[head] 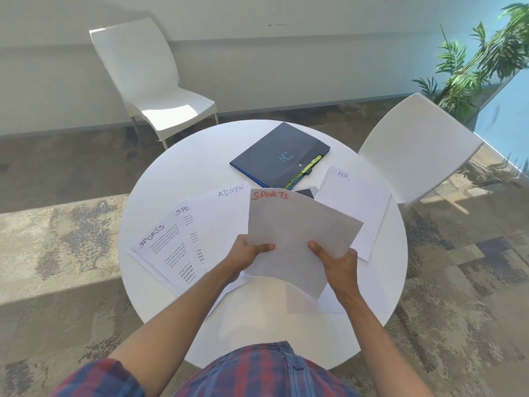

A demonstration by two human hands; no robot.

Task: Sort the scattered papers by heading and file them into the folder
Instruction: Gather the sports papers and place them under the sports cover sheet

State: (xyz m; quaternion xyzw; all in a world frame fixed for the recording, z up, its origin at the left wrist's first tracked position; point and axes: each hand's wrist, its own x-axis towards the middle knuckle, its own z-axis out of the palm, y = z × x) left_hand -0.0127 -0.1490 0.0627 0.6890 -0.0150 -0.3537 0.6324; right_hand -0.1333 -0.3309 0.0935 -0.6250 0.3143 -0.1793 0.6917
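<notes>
Both hands hold up one white sheet headed SPORTS in red [297, 230] above the round white table [160, 179]. My left hand [249, 252] pinches its lower left edge and my right hand [337, 260] grips its lower right edge. On the table lie two printed sheets headed SPORTS [160, 247], a sheet headed ADMIN [223, 216] and a sheet headed HR [355, 202]. A dark blue folder [279, 154] with coloured tabs lies shut at the far side. More paper [329, 305] lies under the raised sheet.
A white chair [148, 81] stands beyond the table on the left and another white chair [415, 144] at the right. A green plant [481, 61] rises at the far right. A small dark object [305, 192] peeks out behind the raised sheet.
</notes>
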